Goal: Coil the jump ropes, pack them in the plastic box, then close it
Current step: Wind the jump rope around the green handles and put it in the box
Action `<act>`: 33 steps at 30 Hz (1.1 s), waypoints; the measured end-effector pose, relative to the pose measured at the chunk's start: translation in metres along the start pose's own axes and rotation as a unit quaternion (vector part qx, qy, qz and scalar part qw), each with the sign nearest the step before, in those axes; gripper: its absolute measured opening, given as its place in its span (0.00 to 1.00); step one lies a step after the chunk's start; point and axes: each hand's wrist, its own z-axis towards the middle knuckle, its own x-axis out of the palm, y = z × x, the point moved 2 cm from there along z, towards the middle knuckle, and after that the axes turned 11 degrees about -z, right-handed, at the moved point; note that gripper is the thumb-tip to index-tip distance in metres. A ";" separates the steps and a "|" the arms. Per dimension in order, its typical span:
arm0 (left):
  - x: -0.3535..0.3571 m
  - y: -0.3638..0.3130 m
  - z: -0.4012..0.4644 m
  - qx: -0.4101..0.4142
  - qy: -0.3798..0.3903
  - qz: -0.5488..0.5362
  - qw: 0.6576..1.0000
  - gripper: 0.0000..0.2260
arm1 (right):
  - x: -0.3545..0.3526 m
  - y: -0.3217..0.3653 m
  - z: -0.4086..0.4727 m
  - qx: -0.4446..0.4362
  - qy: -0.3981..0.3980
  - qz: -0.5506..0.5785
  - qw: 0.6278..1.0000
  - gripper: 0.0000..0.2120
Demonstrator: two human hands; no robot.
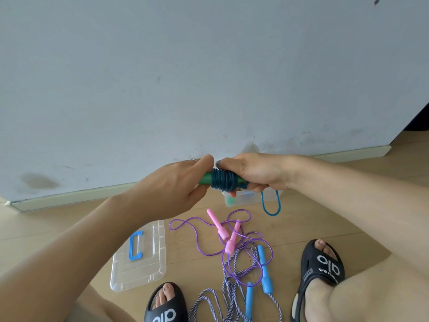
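I hold a green-handled jump rope (223,180) in the air in front of the wall, its dark blue cord wound tightly round the handles. My left hand (178,189) grips the left end of the handles. My right hand (253,173) grips the right end, and a loose loop of blue cord (271,205) hangs below it. The clear plastic box (243,198) stands on the floor behind and under my hands, mostly hidden. On the floor lie a purple rope with pink handles (218,225) and a striped rope with blue handles (264,268), tangled together.
The clear box lid (148,268) with a blue handle lies on the wooden floor at the lower left. My feet in black slippers (321,270) frame the ropes. The grey wall and its skirting board (69,196) run close behind.
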 end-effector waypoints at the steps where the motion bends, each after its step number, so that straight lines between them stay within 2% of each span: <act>1: 0.000 -0.002 0.001 -0.034 0.002 -0.018 0.999 0.12 | 0.002 0.002 0.001 -0.005 -0.016 -0.007 1.000 0.21; 3: -0.002 -0.007 0.002 -0.122 -0.002 -0.045 0.992 0.19 | 0.007 0.008 0.004 -0.015 -0.053 -0.021 0.998 0.20; 5: -0.002 -0.013 0.005 -0.166 -0.018 -0.007 0.986 0.26 | 0.009 0.013 0.007 -0.025 -0.087 -0.028 0.995 0.19; 8: -0.004 -0.014 0.011 -0.150 -0.064 0.076 0.984 0.31 | 0.010 0.020 0.010 -0.027 -0.129 -0.015 0.991 0.19; 11: -0.004 -0.010 0.015 -0.094 -0.059 0.143 0.983 0.28 | 0.009 0.023 0.009 -0.021 -0.122 -0.024 0.992 0.23; 15: -0.003 0.000 0.012 -0.149 -0.020 0.025 0.988 0.24 | 0.005 0.023 0.008 -0.007 -0.067 -0.039 0.997 0.29; 17: -0.004 0.002 0.010 -0.153 -0.010 -0.040 0.987 0.22 | 0.001 0.019 0.007 -0.012 -0.021 -0.020 1.000 0.28; 19: -0.007 0.002 0.009 -0.156 -0.006 -0.152 0.976 0.20 | -0.005 0.014 0.003 -0.023 -0.001 0.017 1.000 0.23; 21: -0.012 0.004 0.009 -0.150 -0.027 -0.296 0.943 0.17 | -0.013 0.008 -0.003 -0.031 -0.016 0.069 0.997 0.19; 24: -0.019 0.012 0.008 -0.160 -0.064 -0.462 0.870 0.19 | -0.020 0.004 -0.009 -0.034 -0.064 0.160 0.985 0.14; 26: -0.016 0.014 0.009 -0.183 -0.073 -0.524 0.828 0.21 | -0.016 0.007 -0.008 -0.039 -0.099 0.192 0.975 0.11; 29: -0.011 0.012 0.015 -0.207 -0.097 -0.602 0.765 0.19 | 0.002 0.011 -0.003 -0.016 -0.162 0.193 0.968 0.11; 33: -0.009 0.009 0.021 -0.242 -0.115 -0.657 0.705 0.17 | 0.008 0.019 -0.008 -0.026 -0.257 0.129 0.957 0.12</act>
